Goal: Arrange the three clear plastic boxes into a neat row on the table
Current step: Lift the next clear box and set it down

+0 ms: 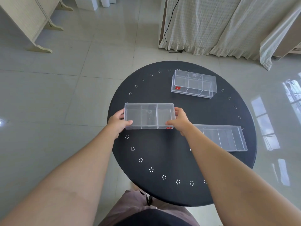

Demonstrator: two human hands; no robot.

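A clear plastic box (149,116) with three compartments and a small red label is held over the left part of the round black table (162,152). My left hand (117,123) grips its left end and my right hand (180,120) grips its right end. A second clear box (193,84) with a red label rests at the table's far right. The third clear box (226,137) lies at the near right, partly hidden behind my right forearm.
The table edge carries a ring of small white dot clusters. Pale tiled floor (73,95) surrounds it. A cream folding screen (27,22) stands at the far left, curtained furniture (211,25) with a black cable at the far right. My lap shows at the bottom.
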